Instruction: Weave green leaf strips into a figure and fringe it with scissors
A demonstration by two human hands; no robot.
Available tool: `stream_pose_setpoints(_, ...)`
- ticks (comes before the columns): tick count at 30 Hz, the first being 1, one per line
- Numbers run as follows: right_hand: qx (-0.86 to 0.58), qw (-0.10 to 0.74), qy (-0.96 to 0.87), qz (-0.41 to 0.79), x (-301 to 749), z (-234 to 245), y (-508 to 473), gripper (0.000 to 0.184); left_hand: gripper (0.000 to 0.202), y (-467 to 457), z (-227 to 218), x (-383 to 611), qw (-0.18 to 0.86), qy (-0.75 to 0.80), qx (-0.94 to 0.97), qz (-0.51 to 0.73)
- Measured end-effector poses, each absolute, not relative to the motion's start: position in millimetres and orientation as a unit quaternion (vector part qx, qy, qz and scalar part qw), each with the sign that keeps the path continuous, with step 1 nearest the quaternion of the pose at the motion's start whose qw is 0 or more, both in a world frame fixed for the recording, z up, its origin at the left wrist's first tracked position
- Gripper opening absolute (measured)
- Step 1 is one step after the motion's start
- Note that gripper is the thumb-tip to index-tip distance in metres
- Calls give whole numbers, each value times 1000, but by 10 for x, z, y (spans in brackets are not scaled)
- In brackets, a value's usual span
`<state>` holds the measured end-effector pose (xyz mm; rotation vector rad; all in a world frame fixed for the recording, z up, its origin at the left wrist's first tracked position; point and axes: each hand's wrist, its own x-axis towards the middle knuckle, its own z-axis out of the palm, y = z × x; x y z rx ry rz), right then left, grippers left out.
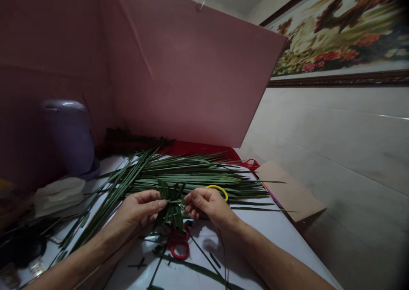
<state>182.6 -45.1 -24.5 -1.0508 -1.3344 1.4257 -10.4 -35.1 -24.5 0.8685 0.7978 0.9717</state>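
Note:
A small woven piece of green leaf strips (171, 205) is held up over the white tabletop, its cut ends fanning out above and below. My left hand (145, 207) pinches its left side between thumb and fingers. On the other side, my right hand (206, 205) has its thumb and forefinger closed at the piece's right edge; what exactly lies between those fingertips is too small to make out. Thin strips trail down near both hands. Just below the woven piece lie red-handled scissors (179, 245), their blades partly hidden.
Long green leaves (191, 175) are piled across the table behind my hands. A yellow ring-shaped handle (220, 190) rests on them. Leaf scraps (198, 271) lie in front. At left stand a purple bin (70, 136) and white tissue (59, 196). A pink board (191, 68) rises behind.

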Motion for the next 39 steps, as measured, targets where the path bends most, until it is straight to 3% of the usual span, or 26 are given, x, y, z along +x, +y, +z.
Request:
stream_pose_setpoints(8, -408, 415, -575, 575, 1800, -298, -492, 43, 17, -368, -216, -69, 727, 365, 381, 439)
stream_pose_setpoints(21, -415, 441, -528, 596, 1791, -249, -549, 31, 14, -377, -197, -71, 732, 354, 394, 429)
stream_pose_setpoints(34, -431, 441, -535, 578, 1811, -271, -519, 27, 15, -305, -326, -85, 724, 359, 402, 431)
stream_pose_setpoints(39, -433, 435, -539, 577, 1803, -290, -508, 34, 20, -305, -333, -69, 715, 368, 389, 449)
